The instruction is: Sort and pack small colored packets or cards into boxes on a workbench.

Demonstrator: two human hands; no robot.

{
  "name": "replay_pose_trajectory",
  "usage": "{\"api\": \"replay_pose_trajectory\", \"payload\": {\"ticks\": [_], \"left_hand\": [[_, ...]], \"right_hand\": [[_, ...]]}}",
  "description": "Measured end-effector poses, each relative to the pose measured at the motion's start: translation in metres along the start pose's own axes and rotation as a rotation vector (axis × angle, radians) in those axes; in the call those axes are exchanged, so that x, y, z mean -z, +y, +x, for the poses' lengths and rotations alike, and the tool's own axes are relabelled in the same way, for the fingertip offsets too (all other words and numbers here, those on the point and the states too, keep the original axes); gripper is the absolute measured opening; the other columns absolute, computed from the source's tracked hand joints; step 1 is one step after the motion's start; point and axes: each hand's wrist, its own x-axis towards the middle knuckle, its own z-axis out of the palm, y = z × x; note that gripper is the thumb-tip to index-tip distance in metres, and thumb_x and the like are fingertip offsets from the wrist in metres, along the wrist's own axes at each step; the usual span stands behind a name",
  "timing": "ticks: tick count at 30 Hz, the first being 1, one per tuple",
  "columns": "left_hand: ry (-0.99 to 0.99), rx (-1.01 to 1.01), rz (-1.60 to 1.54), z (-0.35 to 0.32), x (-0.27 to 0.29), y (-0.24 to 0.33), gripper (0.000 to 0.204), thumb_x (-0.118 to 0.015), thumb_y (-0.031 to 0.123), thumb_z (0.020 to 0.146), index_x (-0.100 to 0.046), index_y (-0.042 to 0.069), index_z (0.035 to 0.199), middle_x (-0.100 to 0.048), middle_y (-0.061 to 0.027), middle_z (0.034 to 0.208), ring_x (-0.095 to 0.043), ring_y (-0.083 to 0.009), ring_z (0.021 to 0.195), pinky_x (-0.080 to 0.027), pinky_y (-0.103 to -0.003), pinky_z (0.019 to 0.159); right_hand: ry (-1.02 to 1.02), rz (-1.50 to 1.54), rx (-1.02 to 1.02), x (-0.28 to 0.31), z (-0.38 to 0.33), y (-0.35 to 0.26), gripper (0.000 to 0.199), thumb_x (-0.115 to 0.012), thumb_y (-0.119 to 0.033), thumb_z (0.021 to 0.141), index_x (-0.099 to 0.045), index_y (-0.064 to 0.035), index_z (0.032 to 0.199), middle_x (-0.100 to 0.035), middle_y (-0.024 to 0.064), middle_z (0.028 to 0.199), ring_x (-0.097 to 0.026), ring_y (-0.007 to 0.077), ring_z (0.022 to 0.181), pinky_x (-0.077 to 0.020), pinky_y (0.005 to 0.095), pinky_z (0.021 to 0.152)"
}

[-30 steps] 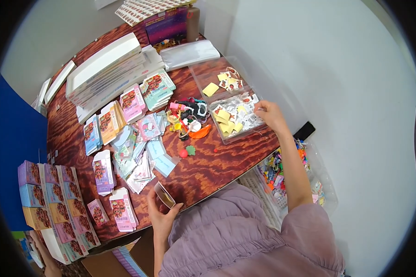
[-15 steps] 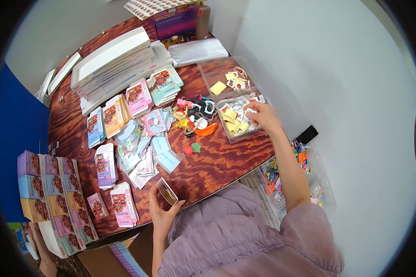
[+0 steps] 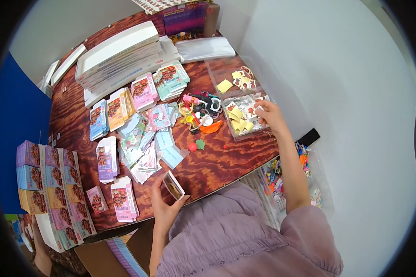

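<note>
Near the front edge of the table, my left hand (image 3: 163,211) grips a small open carton (image 3: 174,185), its open end facing up, with something yellowish-brown showing inside. My right hand (image 3: 271,115) reaches into the near compartment of a clear plastic divided tray (image 3: 238,137). Its fingers are pinched together at the small silver-and-white packets (image 3: 248,102); whatever lies between the fingertips is too small to make out. Folded yellow paper pieces (image 3: 238,124) lie beside those fingers. The tray's far compartment holds more yellow paper and small printed white pieces (image 3: 245,82).
Flat cartons (image 3: 145,92) stand in coloured stacks behind loose cards (image 3: 148,157) and a pile of small trinkets (image 3: 205,113). Filled display boxes (image 3: 58,194) line the left edge, white trays (image 3: 118,51) the back. A phone (image 3: 308,137) lies at right; another person's arm (image 3: 41,254) shows lower left.
The whole view has shifted slightly. My right hand stays over the tray's near compartment, its fingers now pinched at the packets. The carton in my left hand is turned a little more upright.
</note>
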Motion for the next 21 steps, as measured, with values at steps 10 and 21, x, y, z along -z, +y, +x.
{"api": "replay_pose_trajectory", "payload": {"ticks": [10, 21], "left_hand": [[-0.023, -0.035, 0.011, -0.004, 0.0, -0.002, 0.081, -0.087, 0.007, 0.071, -0.045, 0.005, 0.14, -0.053, -0.0104, 0.133, -0.059, -0.021, 0.116, -0.054, -0.035, 0.095], [0.018, -0.034, -0.038, -0.001, -0.005, 0.009, 0.079, -0.084, 0.001, 0.073, -0.042, 0.008, 0.139, -0.052, -0.0081, 0.138, -0.058, -0.0204, 0.12, -0.054, -0.035, 0.096]], "right_hand": [[-0.091, 0.37, -0.026, 0.004, -0.008, 0.003, 0.008, -0.068, -0.011, 0.091, -0.061, -0.0092, 0.094, -0.061, -0.0019, 0.08, -0.058, 0.0069, 0.06, -0.045, 0.0209, 0.051], [-0.133, 0.478, 0.026, -0.014, -0.023, -0.017, 0.016, -0.071, -0.013, 0.09, -0.059, -0.0088, 0.099, -0.061, -0.0017, 0.078, -0.053, 0.0038, 0.055, -0.0389, 0.0171, 0.044]]}}
